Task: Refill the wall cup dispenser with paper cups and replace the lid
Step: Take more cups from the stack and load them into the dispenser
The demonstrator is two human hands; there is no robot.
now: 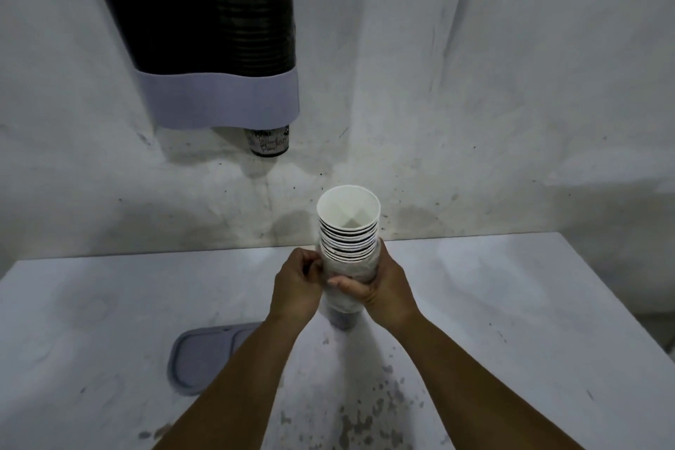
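Paper makes this load light, so weight should be no trouble; the risk I judge is crushing or buckling, since thin cup walls dent under a hard squeeze, and nested cups can slide apart if tilted or held only at the top. The stack (349, 248) seems best held low and around its middle, where the doubled walls are stiffest, with the open rims left free to enter the dispenser (219, 84)

Right now the stack stands upright over the far middle of the table (511, 303), mouth up, and a clear wrap seems to cover its lower part. The right hand (383, 289) grasps it from the right, fingers curled round the wrapped section. The left hand (296, 285) pinches at the stack's left side, perhaps at the wrap; what exactly it holds I cannot tell

White inside, the top cup shows a round rim and a pale base, and below it about a dozen rims sit tightly nested with dark bands between them

Up on the wall to the far left hangs the dispenser, a dark tube with a pale collar and one printed cup (269, 142) poking out below. Its grey lid (204, 354) lies flat on the near left of the table, well apart from the stack
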